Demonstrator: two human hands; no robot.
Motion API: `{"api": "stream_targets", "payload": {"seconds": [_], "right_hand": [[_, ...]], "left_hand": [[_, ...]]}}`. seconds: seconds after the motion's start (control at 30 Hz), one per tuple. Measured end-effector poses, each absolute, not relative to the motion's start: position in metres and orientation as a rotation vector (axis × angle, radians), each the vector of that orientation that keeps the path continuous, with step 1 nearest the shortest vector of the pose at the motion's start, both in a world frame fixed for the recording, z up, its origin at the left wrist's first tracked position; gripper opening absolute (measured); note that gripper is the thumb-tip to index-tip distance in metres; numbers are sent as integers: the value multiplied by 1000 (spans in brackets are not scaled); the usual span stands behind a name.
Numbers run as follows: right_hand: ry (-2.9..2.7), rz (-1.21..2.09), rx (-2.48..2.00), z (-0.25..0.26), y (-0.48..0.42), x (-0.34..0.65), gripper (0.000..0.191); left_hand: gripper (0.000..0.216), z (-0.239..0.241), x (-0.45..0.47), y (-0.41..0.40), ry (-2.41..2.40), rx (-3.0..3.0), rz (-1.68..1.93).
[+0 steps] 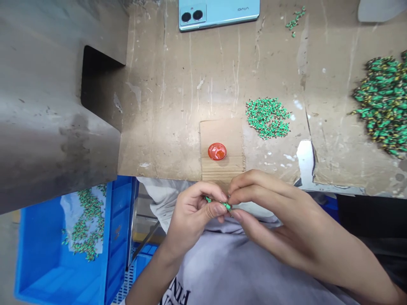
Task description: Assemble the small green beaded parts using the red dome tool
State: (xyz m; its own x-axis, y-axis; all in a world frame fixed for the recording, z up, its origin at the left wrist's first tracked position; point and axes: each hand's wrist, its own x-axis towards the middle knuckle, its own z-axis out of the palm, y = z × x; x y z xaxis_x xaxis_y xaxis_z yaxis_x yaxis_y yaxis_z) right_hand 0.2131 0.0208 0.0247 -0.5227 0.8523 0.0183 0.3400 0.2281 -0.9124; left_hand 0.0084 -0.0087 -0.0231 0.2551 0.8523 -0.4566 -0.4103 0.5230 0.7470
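Observation:
My left hand and my right hand meet just below the table's front edge, over my lap. Both pinch tiny green parts between thumb and fingertips; the fingers of each hand are closed. Just beyond the hands, a small red cap with something glossy inside sits on a cardboard piece. A small heap of green parts lies on the table to the right of the cap.
A bigger heap of green and yellow parts lies at the right edge. A light blue phone rests at the far side. A blue crate with green parts stands low at the left, under a grey metal housing.

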Motion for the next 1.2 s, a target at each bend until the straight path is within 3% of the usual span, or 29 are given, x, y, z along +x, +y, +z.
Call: {"api": "stream_targets", "payload": {"seconds": [0.47, 0.9, 1.2], "right_hand": [[-1785, 1383, -1174, 21, 12, 204, 10], [-1727, 1358, -1191, 26, 14, 206, 20], [-1769, 1429, -1065, 22, 15, 206, 18]], "left_hand": [[9, -18, 13, -10, 1013, 774, 1187], [21, -9, 13, -4, 1058, 997, 1219], [12, -13, 8, -7, 1048, 1121, 1239]]}}
